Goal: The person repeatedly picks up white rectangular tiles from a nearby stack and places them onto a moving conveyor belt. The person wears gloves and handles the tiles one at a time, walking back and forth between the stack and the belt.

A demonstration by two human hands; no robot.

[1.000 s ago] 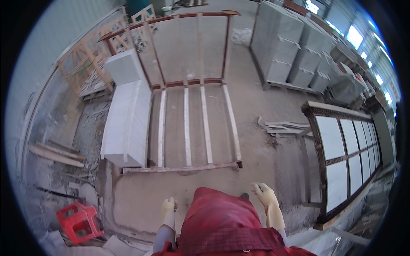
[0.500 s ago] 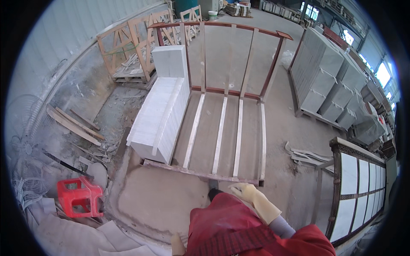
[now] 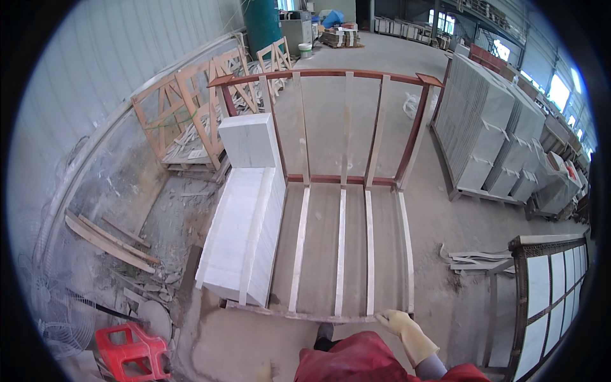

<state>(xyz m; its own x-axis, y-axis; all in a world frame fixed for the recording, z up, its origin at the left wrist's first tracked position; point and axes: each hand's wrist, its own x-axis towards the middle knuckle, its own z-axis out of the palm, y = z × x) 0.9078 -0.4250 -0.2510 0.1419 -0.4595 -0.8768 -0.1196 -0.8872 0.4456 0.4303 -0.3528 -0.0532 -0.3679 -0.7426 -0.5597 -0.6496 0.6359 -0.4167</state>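
Observation:
My right hand [image 3: 404,331], in a pale yellow rubber glove, is beside the front right corner of a low metal rack [image 3: 321,316]. Its fingers stretch toward the rack's front rail; whether they touch it I cannot tell. They look apart and hold nothing that I can see. A blurred yellowish patch at the lower edge seems to be my left hand [image 3: 265,371], its fingers not readable. White slabs [image 3: 238,229] stand packed in a row along the rack's left side. Behind them, a taller white slab block [image 3: 247,140] leans near the upright frame [image 3: 331,73].
A red plastic stool [image 3: 133,350] and a fan [image 3: 67,325] stand at the lower left. Wooden crates [image 3: 191,114] line the left wall. Strapped slab stacks [image 3: 474,127] stand at the right, with a framed panel rack [image 3: 547,299] nearer and loose strips [image 3: 477,260] beside it.
The view has tilted up and shifted, so the rack sits lower in the picture. My right hand remains near the rack's front right corner. The slabs have not moved on the rack.

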